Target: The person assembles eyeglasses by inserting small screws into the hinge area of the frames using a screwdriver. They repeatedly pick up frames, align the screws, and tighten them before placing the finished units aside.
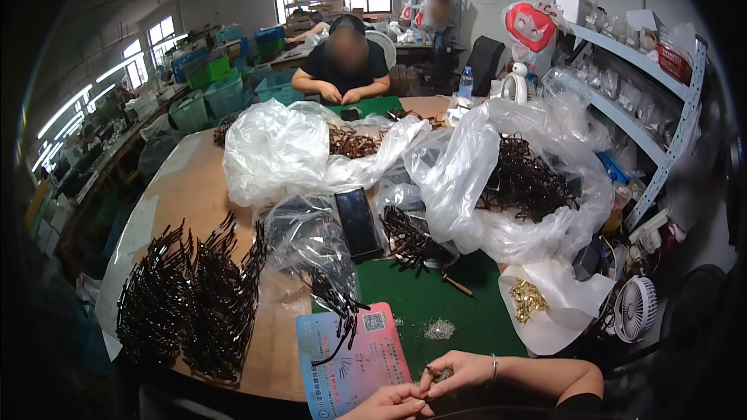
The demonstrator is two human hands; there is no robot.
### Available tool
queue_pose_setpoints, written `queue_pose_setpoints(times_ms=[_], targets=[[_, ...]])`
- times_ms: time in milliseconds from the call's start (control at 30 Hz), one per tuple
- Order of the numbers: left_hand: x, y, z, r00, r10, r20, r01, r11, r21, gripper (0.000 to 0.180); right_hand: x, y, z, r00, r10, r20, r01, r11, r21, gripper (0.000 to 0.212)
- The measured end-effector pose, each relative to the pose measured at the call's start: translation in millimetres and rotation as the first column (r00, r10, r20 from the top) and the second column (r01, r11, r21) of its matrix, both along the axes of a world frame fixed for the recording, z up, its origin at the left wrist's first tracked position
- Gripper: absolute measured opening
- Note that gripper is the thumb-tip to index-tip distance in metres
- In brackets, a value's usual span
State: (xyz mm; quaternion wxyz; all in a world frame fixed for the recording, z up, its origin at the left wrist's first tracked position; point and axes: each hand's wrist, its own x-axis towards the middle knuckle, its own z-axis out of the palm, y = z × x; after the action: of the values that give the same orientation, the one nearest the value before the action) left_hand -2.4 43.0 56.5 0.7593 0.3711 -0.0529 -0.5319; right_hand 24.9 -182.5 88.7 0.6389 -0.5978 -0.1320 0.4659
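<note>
At the near edge of the green mat (471, 295), my left hand (391, 402) and my right hand (461, 373) meet with fingertips pinched together. Both are closed around something small and dark that I cannot make out. My right wrist carries a thin bracelet. Just beyond the fingers lies a heap of tiny silvery bits (440, 330). Left of them is a pink and blue printed sheet (319, 350), with several thin dark curved strips (340, 307) across its top. A slim tool with a wooden handle (457, 285) rests farther back on the mat.
Small gold pieces (527, 300) sit on white paper at right, near a white fan (636, 309). Bundles of dark glossy strips (191, 303) cover the left table. Big clear plastic bags (276, 152) and a black box (357, 222) stand behind. Across the table sits a person (346, 70).
</note>
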Motion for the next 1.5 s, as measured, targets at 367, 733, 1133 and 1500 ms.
queue_pose_setpoints(times_ms=[367,733,1133,1500], targets=[[-8,-12,13,0.970,0.071,0.231,-0.115,0.977,0.181,0.030,-1,2,-33,0.980,-0.169,0.101,0.187,0.961,-0.205,0.042],[-4,-6,-25,0.911,0.126,0.393,-0.286,0.879,0.382,0.028,12,-29,-32,0.795,0.238,0.559,0.204,0.763,-0.614,0.052],[6,-32,-37,0.832,0.208,0.514,-0.473,0.749,0.463,0.026,-11,-38,-46,0.654,0.145,0.742,0.554,0.576,-0.601,0.055],[17,-52,-43,0.548,0.027,0.836,-0.624,0.679,0.387,0.024,-20,-33,-58,0.553,0.194,0.810,0.581,0.607,-0.542,0.039]])
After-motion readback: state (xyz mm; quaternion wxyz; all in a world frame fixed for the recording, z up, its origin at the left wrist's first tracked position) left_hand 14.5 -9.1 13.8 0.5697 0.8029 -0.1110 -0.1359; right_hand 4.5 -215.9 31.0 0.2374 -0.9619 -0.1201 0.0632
